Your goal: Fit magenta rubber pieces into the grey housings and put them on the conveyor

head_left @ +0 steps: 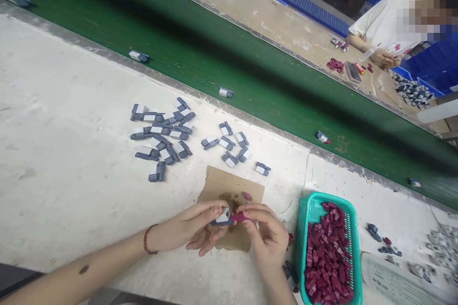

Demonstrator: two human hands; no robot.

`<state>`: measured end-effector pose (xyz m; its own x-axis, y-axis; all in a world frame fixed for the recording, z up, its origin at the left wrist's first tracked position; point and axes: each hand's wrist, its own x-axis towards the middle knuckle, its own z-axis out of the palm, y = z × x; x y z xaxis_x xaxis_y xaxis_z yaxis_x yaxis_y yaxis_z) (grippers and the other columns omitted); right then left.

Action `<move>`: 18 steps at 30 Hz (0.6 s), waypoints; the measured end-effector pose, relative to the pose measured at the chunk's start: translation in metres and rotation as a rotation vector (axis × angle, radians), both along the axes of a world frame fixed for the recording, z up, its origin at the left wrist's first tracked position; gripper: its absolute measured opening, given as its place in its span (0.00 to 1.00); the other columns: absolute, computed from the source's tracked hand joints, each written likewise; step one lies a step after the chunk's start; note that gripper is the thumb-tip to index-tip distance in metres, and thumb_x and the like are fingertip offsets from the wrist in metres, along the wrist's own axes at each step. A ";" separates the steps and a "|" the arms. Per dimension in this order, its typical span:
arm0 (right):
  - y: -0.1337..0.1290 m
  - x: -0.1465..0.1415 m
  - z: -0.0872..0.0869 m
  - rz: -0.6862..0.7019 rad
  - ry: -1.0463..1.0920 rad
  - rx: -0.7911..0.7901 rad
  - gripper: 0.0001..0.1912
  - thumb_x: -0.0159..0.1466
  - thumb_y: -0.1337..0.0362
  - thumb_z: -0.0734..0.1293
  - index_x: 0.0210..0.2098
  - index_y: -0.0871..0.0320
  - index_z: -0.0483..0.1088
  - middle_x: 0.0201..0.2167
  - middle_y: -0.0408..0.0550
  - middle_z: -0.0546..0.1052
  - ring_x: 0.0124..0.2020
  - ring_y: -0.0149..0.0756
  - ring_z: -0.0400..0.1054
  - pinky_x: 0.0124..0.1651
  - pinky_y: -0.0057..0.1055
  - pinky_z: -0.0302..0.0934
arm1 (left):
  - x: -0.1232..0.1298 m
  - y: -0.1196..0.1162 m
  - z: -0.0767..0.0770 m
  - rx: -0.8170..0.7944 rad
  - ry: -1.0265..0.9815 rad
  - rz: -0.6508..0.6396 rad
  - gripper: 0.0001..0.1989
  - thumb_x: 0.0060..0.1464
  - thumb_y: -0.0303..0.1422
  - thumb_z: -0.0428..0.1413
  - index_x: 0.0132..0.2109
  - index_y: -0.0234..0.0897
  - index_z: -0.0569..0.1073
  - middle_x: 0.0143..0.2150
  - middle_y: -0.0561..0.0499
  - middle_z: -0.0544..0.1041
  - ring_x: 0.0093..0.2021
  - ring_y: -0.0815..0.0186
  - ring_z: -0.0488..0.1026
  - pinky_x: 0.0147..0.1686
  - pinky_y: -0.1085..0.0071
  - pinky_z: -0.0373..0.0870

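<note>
My left hand [200, 224] grips a small dark blue and light grey plastic part [222, 218] between thumb and fingers. In my right hand [264, 228], a small maroon plastic piece [238, 218] is pinched, its tip touching the end of the grey-blue part. Both hands are over a stained piece of brown cardboard [229, 182] on the white table. Another maroon piece [246, 196] lies on that cardboard. Right of my right hand stands a teal basket [302, 238] filled with maroon pieces [327, 257].
Several grey-blue parts [162, 128] lie grouped on the table. Beyond runs a green conveyor belt [186, 57] carrying scattered parts. Across it, a co-worker's hands [388, 58] are near a maroon pile [335, 65]. Light grey pieces [443, 248] lie at the right.
</note>
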<state>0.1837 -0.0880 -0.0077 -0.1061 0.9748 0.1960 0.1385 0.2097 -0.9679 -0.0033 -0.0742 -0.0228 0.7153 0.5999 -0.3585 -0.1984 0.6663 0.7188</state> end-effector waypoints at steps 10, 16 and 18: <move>0.001 -0.002 -0.003 0.040 -0.097 0.055 0.14 0.63 0.75 0.66 0.41 0.51 0.77 0.39 0.46 0.81 0.39 0.34 0.77 0.44 0.30 0.72 | 0.001 -0.004 0.000 -0.027 0.040 0.002 0.27 0.55 0.59 0.48 0.36 0.36 0.66 0.22 0.59 0.63 0.14 0.76 0.57 0.11 0.78 0.48; -0.002 -0.001 -0.006 0.082 -0.149 0.091 0.14 0.64 0.74 0.65 0.42 0.51 0.78 0.40 0.48 0.81 0.40 0.35 0.77 0.42 0.29 0.72 | 0.001 -0.004 -0.003 0.084 0.106 0.040 0.25 0.59 0.57 0.46 0.32 0.37 0.63 0.21 0.60 0.57 0.16 0.75 0.51 0.15 0.76 0.46; -0.001 -0.001 -0.006 0.078 -0.126 0.008 0.11 0.63 0.71 0.68 0.41 0.52 0.78 0.38 0.48 0.81 0.39 0.35 0.77 0.43 0.30 0.72 | -0.001 -0.004 -0.002 0.167 0.153 0.024 0.25 0.60 0.56 0.44 0.34 0.37 0.64 0.21 0.60 0.57 0.18 0.74 0.52 0.18 0.75 0.49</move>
<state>0.1825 -0.0893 -0.0141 -0.2053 0.9612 0.1842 0.2415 0.2321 -0.9422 -0.0045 -0.0784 -0.0251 0.6448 0.6765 -0.3558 -0.0934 0.5317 0.8418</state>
